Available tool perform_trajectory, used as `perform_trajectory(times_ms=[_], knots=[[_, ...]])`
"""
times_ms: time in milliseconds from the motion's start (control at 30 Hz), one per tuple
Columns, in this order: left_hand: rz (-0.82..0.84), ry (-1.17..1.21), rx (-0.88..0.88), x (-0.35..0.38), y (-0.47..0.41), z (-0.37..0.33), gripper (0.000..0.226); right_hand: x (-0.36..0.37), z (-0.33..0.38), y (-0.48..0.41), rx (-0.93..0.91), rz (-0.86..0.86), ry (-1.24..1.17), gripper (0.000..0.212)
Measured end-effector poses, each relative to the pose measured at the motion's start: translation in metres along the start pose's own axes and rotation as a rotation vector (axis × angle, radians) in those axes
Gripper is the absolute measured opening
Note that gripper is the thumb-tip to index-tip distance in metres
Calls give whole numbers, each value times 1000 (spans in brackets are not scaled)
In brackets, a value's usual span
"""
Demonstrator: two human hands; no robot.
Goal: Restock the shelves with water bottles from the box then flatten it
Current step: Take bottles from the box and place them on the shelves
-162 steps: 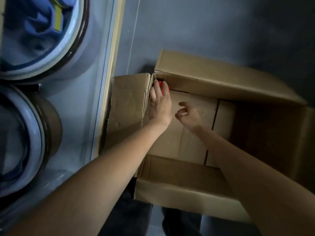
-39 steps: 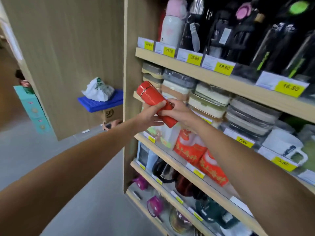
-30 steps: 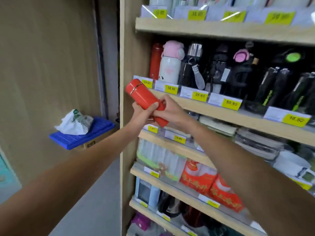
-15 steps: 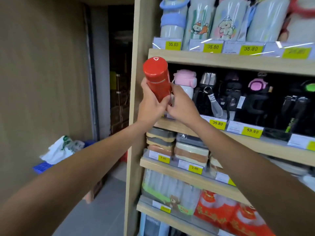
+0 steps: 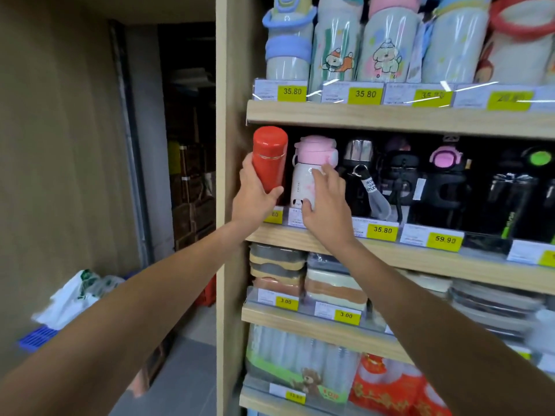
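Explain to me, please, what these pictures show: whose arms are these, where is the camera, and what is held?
No machine here: these are a person's two bare arms, filmed by one wide-angle camera worn on the head, so you see roughly what the person sees, facing a shop shelf. The left hand grips a red bottle upright at the shelf's left end; its base is hidden by the hand, so I cannot tell whether it stands yet. The right hand lays spread fingers against the white bottle with a pink lid beside it. Further right stand black bottles, with yellow price tags along the shelf's edge. Cartoon-printed bottles fill the shelf above; stacked lunch boxes the one below.
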State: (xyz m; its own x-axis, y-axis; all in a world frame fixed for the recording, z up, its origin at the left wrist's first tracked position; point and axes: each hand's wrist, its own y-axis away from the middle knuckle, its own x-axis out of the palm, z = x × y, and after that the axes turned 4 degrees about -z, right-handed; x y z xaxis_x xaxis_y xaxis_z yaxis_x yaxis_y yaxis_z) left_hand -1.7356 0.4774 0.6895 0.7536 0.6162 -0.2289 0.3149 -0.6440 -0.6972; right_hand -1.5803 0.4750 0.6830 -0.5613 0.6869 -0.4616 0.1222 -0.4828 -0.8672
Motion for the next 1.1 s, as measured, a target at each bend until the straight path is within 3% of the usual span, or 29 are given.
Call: perform_trajectory(times_ms=[267,400,600,800,1100], knots=[[109,-122,-178,11,-22,11,90,2,-3,-3,-21,-6,62,53],[216,-188,-179,15,-27,10,92,2,-6,-2,-48,25,93,53],[247,-197,-233,14,-30,8,96,-6,-4,-5,-52,82,90,52],[238,-162,-231,10,-29,2,93,-10,-1,-3,136,51,-32,52],[248,-128,-237,-1,-24,5,89,-1,14,-1,266,-11,-125,55]])
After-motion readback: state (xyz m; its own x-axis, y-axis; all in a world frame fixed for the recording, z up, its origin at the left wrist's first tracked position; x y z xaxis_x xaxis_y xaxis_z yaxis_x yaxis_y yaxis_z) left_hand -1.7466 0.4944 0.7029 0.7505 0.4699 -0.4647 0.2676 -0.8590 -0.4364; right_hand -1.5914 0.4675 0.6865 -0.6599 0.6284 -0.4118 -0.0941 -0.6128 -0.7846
